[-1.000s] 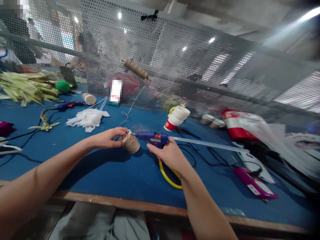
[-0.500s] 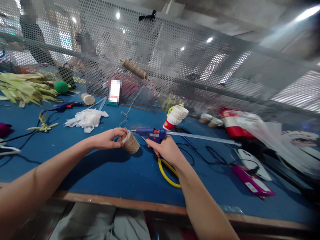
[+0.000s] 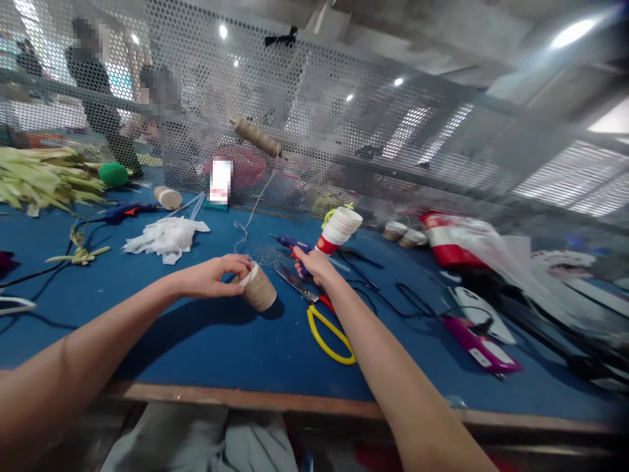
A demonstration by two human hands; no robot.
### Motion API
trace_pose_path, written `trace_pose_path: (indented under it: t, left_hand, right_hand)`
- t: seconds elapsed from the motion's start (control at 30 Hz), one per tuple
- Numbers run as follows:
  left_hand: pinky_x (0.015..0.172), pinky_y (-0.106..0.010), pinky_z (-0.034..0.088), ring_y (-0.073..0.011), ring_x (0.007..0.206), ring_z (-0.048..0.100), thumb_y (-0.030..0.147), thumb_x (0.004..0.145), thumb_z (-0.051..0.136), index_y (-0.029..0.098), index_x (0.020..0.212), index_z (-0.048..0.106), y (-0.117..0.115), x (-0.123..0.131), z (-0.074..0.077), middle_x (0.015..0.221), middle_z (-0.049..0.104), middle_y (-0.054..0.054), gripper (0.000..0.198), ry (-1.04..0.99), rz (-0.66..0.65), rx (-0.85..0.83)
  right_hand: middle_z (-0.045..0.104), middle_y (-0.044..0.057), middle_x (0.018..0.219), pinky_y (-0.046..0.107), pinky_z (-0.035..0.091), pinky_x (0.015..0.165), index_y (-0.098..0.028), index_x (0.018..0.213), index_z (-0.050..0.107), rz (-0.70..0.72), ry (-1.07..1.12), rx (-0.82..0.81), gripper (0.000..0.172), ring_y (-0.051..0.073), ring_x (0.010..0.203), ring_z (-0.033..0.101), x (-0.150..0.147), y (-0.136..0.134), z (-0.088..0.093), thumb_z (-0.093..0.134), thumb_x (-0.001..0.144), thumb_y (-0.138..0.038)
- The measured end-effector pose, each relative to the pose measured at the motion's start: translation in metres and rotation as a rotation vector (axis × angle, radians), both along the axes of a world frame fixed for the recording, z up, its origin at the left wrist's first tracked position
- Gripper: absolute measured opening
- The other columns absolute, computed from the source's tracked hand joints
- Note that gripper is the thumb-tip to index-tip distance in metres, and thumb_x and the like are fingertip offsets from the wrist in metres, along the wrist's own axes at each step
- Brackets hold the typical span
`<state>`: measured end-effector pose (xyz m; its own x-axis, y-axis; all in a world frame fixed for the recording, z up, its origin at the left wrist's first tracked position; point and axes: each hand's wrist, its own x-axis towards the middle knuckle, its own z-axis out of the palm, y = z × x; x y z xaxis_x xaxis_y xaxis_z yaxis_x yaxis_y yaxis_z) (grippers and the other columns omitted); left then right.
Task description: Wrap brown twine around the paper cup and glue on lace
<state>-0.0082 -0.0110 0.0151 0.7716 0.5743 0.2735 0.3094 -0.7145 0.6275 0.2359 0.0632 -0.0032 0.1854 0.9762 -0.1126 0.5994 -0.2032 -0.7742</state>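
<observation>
My left hand (image 3: 227, 275) pinches the white rim of a twine-wrapped paper cup (image 3: 260, 288), which is tilted just above the blue tabletop. A strand of twine (image 3: 250, 219) runs from behind that cup up to a spool (image 3: 256, 136) on the mesh screen. Farther back, my right hand (image 3: 310, 263) is closed round the handle of a blue hot glue gun (image 3: 293, 244), its nozzle pointing left. Scissors (image 3: 331, 337) with yellow handles lie below the right hand, their blades toward the cup. A stack of white paper cups (image 3: 339, 229) stands right behind the glue gun.
Crumpled white cloth (image 3: 167, 237), a second glue gun (image 3: 130, 211) and a wrapped cup (image 3: 168, 197) lie left. A phone (image 3: 221, 182) leans on the mesh screen. Black cables lead to a purple power strip (image 3: 481, 346) at right. Pale husks (image 3: 44, 174) fill the far left.
My right hand has carried the glue gun away from the cup, back toward the stacked cups, uncovering the scissors. My left hand keeps its hold on the wrapped cup.
</observation>
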Motion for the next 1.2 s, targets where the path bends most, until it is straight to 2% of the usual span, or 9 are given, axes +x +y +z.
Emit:
trace_pose_path:
  t: [0.2, 0.3, 0.47, 0.6, 0.7, 0.87, 1.0, 1.1, 1.2]
  left_hand:
    - [0.097, -0.031, 0.028, -0.0177, 0.112, 0.042, 0.025, 0.077, 0.047, 0.014, 0.071, 0.05, 0.0, -0.001, -0.001, 0.109, 0.054, -0.009, 0.013, 0.006, -0.01, 0.013]
    - [0.098, -0.032, 0.028, -0.0181, 0.112, 0.042, 0.025, 0.077, 0.047, 0.014, 0.072, 0.051, -0.002, 0.0, 0.0, 0.11, 0.054, -0.009, 0.013, 0.001, -0.032, 0.002]
    - [0.098, -0.032, 0.029, -0.0175, 0.111, 0.042, 0.022, 0.077, 0.048, 0.014, 0.073, 0.052, -0.004, 0.003, 0.002, 0.107, 0.055, -0.009, 0.011, -0.012, -0.079, -0.013]
    - [0.099, -0.034, 0.027, -0.0184, 0.112, 0.041, 0.021, 0.076, 0.049, 0.014, 0.072, 0.052, -0.004, 0.002, 0.002, 0.106, 0.055, -0.009, 0.009, -0.024, -0.054, -0.004]
    - [0.098, -0.033, 0.029, -0.0186, 0.111, 0.043, 0.022, 0.076, 0.048, 0.014, 0.072, 0.051, -0.003, 0.001, 0.002, 0.112, 0.053, -0.01, 0.01, -0.037, -0.048, -0.028]
    - [0.094, -0.031, 0.032, -0.0187, 0.105, 0.047, 0.02, 0.075, 0.049, 0.013, 0.072, 0.051, -0.005, 0.003, 0.001, 0.109, 0.054, -0.011, 0.008, -0.018, -0.064, -0.048]
    - [0.09, -0.03, 0.035, -0.0173, 0.098, 0.049, 0.021, 0.076, 0.047, 0.013, 0.07, 0.05, -0.005, 0.004, 0.001, 0.101, 0.055, -0.009, 0.011, 0.001, -0.062, -0.034]
    - [0.088, -0.029, 0.036, -0.0158, 0.093, 0.049, 0.021, 0.076, 0.048, 0.013, 0.071, 0.05, -0.006, 0.004, 0.0, 0.095, 0.055, -0.008, 0.01, 0.021, -0.055, -0.038]
    - [0.089, -0.028, 0.035, -0.0154, 0.094, 0.049, 0.021, 0.075, 0.049, 0.013, 0.071, 0.05, -0.005, 0.004, 0.0, 0.095, 0.054, -0.007, 0.009, 0.027, -0.041, -0.046]
  right_hand:
    - [0.063, 0.016, 0.072, 0.034, 0.041, 0.071, -0.013, 0.06, 0.059, -0.027, -0.306, 0.046, 0.024, 0.027, 0.085, 0.057, -0.008, -0.002, 0.015, 0.062, 0.067, -0.035]
    - [0.064, 0.014, 0.077, 0.034, 0.038, 0.076, -0.013, 0.065, 0.063, 0.226, -0.387, 0.112, 0.038, 0.025, 0.086, 0.056, -0.024, -0.022, 0.033, 0.05, 0.073, -0.048]
    - [0.064, 0.005, 0.078, 0.027, 0.039, 0.071, -0.017, 0.069, 0.065, 0.628, 0.223, -0.071, 0.047, 0.015, 0.076, 0.055, -0.056, -0.05, 0.035, 0.04, 0.075, -0.057]
    - [0.061, 0.0, 0.07, 0.024, 0.039, 0.065, -0.018, 0.066, 0.06, 0.566, 0.553, -0.079, 0.02, 0.009, 0.065, 0.052, -0.062, -0.055, 0.026, 0.063, 0.063, -0.037]
    - [0.062, 0.001, 0.08, 0.024, 0.039, 0.069, -0.017, 0.065, 0.06, 0.507, 0.677, -0.065, 0.015, 0.01, 0.071, 0.053, -0.059, -0.058, 0.027, 0.067, 0.058, -0.028]
    - [0.062, 0.002, 0.078, 0.025, 0.035, 0.079, -0.017, 0.065, 0.062, 0.525, 0.534, 0.03, 0.024, 0.013, 0.084, 0.053, -0.055, -0.064, 0.03, 0.06, 0.067, -0.041]
    - [0.061, 0.002, 0.074, 0.025, 0.036, 0.075, -0.017, 0.067, 0.063, 0.596, 0.48, 0.002, 0.034, 0.012, 0.077, 0.053, -0.056, -0.064, 0.025, 0.053, 0.071, -0.049]
    - [0.06, 0.001, 0.07, 0.025, 0.038, 0.07, -0.017, 0.067, 0.062, 0.638, 0.52, -0.05, 0.029, 0.011, 0.069, 0.052, -0.059, -0.063, 0.022, 0.057, 0.069, -0.045]
    - [0.062, 0.004, 0.084, 0.025, 0.039, 0.074, -0.016, 0.065, 0.062, 0.591, 0.603, -0.08, 0.018, 0.013, 0.081, 0.054, -0.063, -0.063, 0.022, 0.066, 0.061, -0.033]
